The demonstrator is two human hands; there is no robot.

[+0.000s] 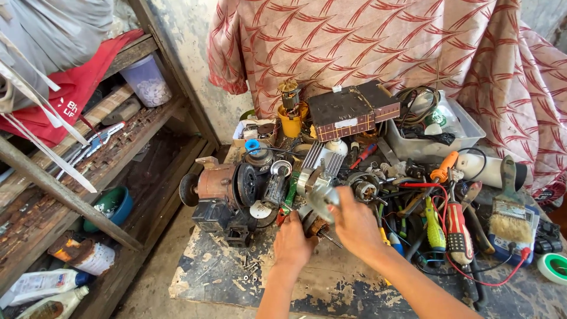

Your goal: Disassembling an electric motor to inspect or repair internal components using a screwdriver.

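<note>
My left hand [292,243] grips the lower end of a small electric motor [317,220] with copper windings and a thin shaft sticking out. My right hand [353,222] closes over the motor's grey metal upper housing [323,198] from the right. The motor hangs just above a worn, paint-chipped workbench [236,277], both hands close together. Left of them sits a rusty brown motor body with a black wheel [220,188]. Loose screws [248,269] lie on the bench below my left hand.
Screwdrivers [456,227], red wires and a paintbrush [509,212] crowd the right side. A dark circuit box [351,110], a yellow cup [292,121] and a clear tub [440,130] stand behind. Wooden shelves [88,153] with bottles [47,283] fill the left. A patterned red cloth [378,41] hangs behind.
</note>
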